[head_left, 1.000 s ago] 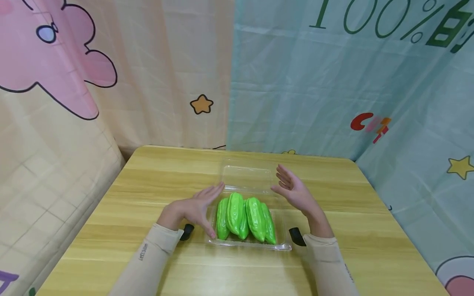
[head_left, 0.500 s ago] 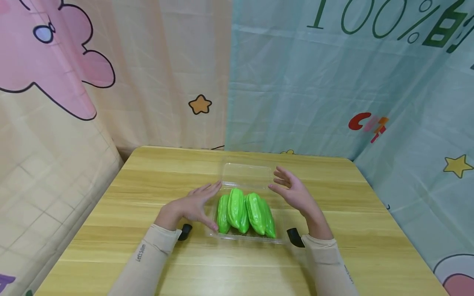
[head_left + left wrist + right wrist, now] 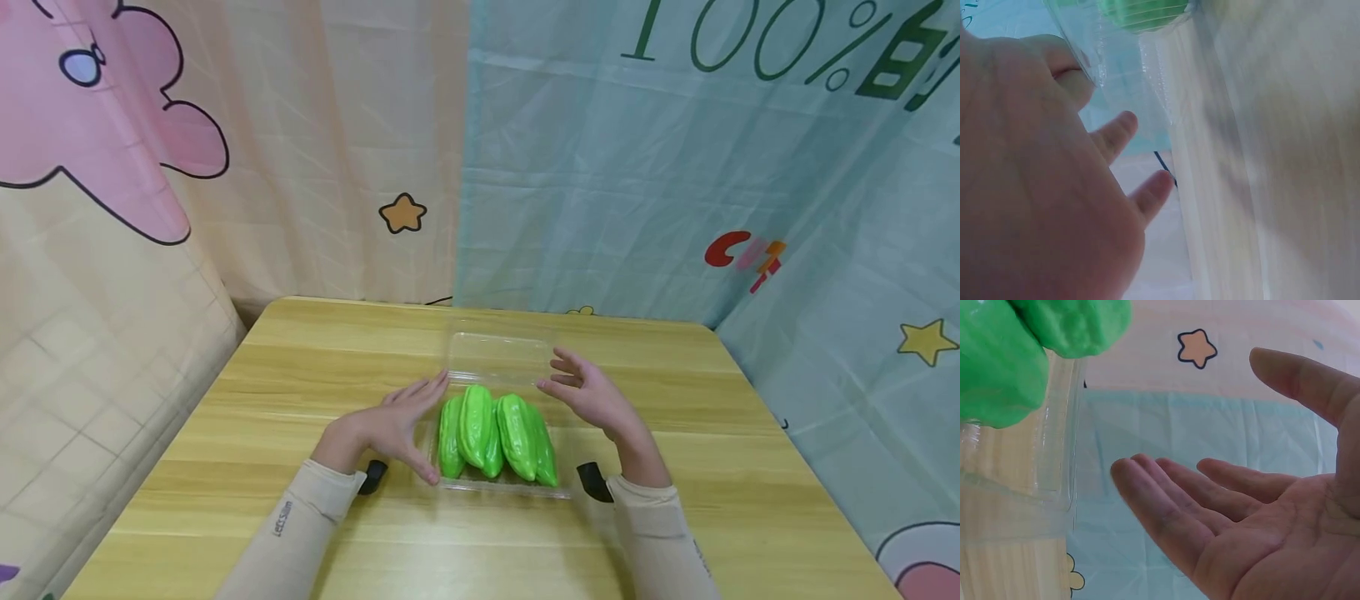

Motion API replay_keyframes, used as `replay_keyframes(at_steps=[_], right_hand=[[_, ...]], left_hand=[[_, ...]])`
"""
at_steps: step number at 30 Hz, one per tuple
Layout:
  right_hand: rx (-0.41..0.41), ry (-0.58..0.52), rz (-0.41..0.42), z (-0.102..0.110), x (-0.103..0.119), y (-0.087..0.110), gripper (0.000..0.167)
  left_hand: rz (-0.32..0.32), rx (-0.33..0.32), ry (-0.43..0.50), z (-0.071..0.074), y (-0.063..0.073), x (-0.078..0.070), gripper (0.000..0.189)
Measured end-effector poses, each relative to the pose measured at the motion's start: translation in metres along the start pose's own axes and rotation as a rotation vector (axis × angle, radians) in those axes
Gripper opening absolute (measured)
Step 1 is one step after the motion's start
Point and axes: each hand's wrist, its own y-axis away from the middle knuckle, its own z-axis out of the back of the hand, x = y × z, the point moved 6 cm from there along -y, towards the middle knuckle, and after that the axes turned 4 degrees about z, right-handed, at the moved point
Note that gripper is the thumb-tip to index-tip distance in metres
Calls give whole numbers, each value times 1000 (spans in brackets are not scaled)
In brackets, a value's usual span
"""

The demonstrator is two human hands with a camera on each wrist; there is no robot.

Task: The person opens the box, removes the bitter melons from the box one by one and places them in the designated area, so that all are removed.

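The background was hung with printed curtains [image 3: 600,167], and beneath both hands a wooden table [image 3: 262,467] was seen. Between them a clear plastic clamshell box [image 3: 510,491] was set, its lid [image 3: 498,358] laid open just beyond the left fingertips. The left hand [image 3: 392,427] was held at one side, thumb spread wide from straight fingers; the right hand [image 3: 592,398] was held opposite, equally opened, nothing grasped. Ridged green fruits [image 3: 517,435] were contained between the palms.

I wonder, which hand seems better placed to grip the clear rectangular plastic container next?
Probably the left hand: its thumb and fingers spread along the left side of the clear rectangular plastic container. The right hand stands apart from it in the right wrist view.
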Motion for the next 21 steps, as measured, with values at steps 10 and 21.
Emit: replay_keyframes(at_steps=[10,21], right_hand=[[95,-58,-28,-11,-1,2,94],[154,-97,-41,-22,0,2,92]], left_hand=[[60,-5,-4,2,5,4,144],[11,21,74,8,9,6,146]])
